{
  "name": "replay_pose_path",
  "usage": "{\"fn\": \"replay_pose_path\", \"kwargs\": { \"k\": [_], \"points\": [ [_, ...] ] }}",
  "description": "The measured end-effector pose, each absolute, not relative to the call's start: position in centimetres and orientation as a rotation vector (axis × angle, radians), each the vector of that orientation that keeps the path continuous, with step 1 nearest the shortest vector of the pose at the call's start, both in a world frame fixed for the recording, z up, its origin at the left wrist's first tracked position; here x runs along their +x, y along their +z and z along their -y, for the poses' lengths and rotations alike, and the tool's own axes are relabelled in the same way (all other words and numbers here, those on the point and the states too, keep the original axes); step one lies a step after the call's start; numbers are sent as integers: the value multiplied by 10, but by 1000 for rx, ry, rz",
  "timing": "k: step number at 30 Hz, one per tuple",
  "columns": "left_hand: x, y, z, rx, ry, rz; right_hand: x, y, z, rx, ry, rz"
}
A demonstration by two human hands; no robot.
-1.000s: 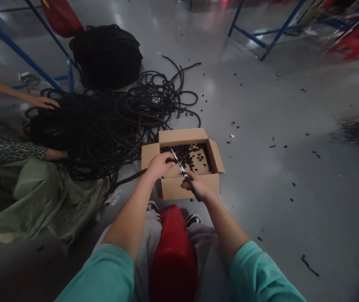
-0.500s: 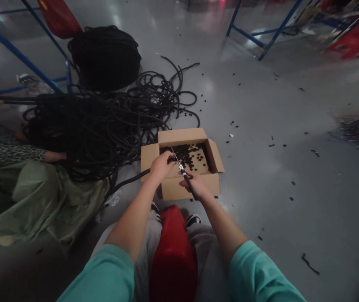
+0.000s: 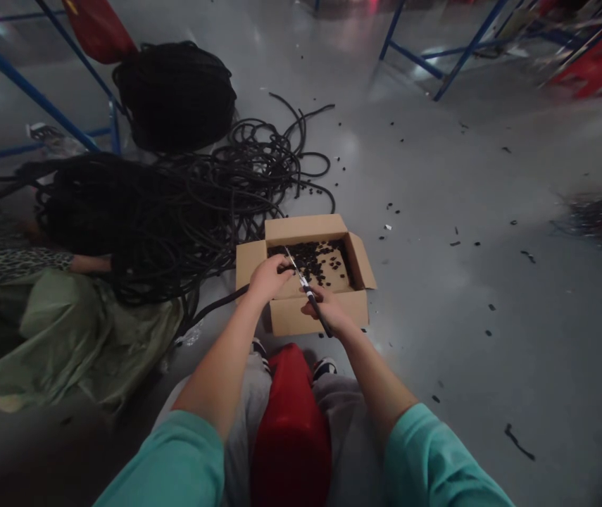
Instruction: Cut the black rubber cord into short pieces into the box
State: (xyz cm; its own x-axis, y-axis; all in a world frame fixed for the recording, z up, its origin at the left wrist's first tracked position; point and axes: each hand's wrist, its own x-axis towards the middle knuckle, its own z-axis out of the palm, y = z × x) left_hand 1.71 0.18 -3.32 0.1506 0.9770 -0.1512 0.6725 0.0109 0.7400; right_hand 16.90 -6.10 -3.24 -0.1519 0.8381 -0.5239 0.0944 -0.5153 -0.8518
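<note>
My left hand [image 3: 270,277] is closed round a black cord [image 3: 221,301], which trails back to the left toward a tangled heap. Just to its right, my right hand [image 3: 328,310] grips scissors [image 3: 307,290] with dark handles and silver blades. The blades point up and away, close by the left fingertips; whether they touch the cord I cannot tell. Both hands are over an open cardboard box [image 3: 319,313] on the floor. Many short black cut pieces [image 3: 311,259] lie in it, thickest on its left side.
A tangled black cord heap [image 3: 174,204] spreads at left, with a large black coil [image 3: 177,95] behind it. A person's patterned sleeve [image 3: 10,257] reaches in beside green cloth [image 3: 68,331]. Blue metal frames [image 3: 464,56] stand farther back. A red object [image 3: 293,436] is between my legs.
My left hand has shifted very slightly left with the cord. At far left, the cord strands the other person held have dropped lower. The scissors stay in nearly the same place.
</note>
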Motion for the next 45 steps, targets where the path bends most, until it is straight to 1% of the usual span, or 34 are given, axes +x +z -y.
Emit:
{"fn": "replay_pose_path", "kwargs": {
  "k": [11, 23, 32, 37, 42, 45],
  "points": [
    [26, -27, 3, 1729, 561, -1696, 168, -43, 60, -1574, 1558, 1171],
    [24, -28, 1, 1693, 574, -1703, 171, -34, 59, -1689, 1418, 1352],
    [22, -34, 1, 1693, 466, -1722, 176, -33, 59, -1735, 1478, 1368],
    [16, -34, -2, 1614, 432, -1508, 177, -37, 59, -1688, 1565, 1264],
    [14, -39, -4, 1583, 544, -1503, 176, -39, 60, -1619, 1655, 1193],
    [16, -43, -3, 1629, 616, -1550, 176, -39, 60, -1637, 1566, 1285]
  ]
}}
